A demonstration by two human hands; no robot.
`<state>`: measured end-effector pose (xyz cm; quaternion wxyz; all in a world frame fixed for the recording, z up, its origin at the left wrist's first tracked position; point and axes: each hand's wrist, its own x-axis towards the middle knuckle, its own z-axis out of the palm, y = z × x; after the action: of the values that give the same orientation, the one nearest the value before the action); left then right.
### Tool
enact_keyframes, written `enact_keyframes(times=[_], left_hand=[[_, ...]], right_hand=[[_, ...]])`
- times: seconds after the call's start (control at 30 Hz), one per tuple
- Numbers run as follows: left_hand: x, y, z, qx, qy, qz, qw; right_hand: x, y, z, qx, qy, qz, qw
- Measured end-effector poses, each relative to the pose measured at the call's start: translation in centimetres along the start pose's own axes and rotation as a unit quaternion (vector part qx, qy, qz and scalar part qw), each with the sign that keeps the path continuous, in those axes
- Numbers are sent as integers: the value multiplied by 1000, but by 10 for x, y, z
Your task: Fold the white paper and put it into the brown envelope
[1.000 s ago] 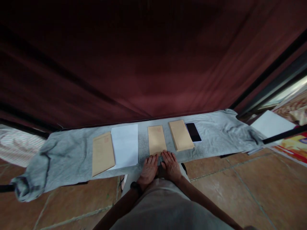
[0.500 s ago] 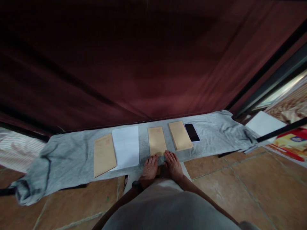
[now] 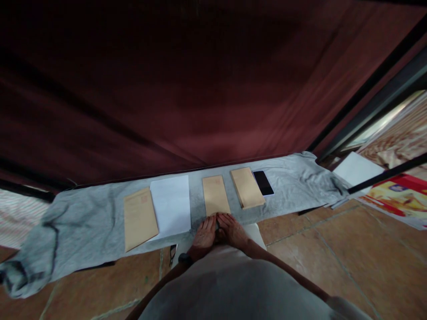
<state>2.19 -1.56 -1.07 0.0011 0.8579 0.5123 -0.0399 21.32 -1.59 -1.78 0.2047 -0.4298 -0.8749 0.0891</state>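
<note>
A brown paper envelope (image 3: 215, 193) lies on a grey cloth (image 3: 100, 213) in front of me, its near end partly covered by my fingers. My left hand (image 3: 204, 233) rests at that end, fingers stretched flat and pointing away from me. Close beside it, my right hand (image 3: 233, 230) also lies with its fingers extended over the envelope's near edge, the fingertips of both hands almost meeting. What is under my palms is hidden. To the left, another brown envelope (image 3: 140, 220) overlaps white paper sheets (image 3: 171, 204). A stack of brown envelopes (image 3: 247, 187) sits to the right.
A phone (image 3: 263, 182) lies just right of the stack. Behind the narrow cloth-covered surface rises a dark red panel (image 3: 213, 111). A white seat edge (image 3: 255, 233) shows near my body, above floor tiles (image 3: 300, 262). At far right are a white box (image 3: 358, 169) and a red-yellow printed package (image 3: 400, 198).
My right hand has moved left along the envelope's near edge, closer to my left hand. The view has shifted slightly; the other envelopes, paper and phone stay in place.
</note>
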Motion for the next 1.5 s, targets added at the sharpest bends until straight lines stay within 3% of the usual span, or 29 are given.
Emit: enact_keyframes(times=[0.23,0.43,0.67,0.83,1.17,1.5], left_hand=[[-10,-6,-10,-20,-29,-13,999],[-14,-3,-13,-33,-1,-34,999],[1,10,-8,-42,20,28,999],[4,15,-12,-29,19,-6,999],[-14,9,-11,-35,60,-72,995],[7,35,-12,-34,51,-32,998]], right_hand=[[-6,0,-6,-12,7,46,999],[-13,1,-16,-16,-4,81,997],[-9,-5,-12,-25,-11,93,995],[0,-10,-4,-26,-22,65,997],[-18,-7,-12,-47,21,116,992],[-13,-13,-10,-42,22,117,992]])
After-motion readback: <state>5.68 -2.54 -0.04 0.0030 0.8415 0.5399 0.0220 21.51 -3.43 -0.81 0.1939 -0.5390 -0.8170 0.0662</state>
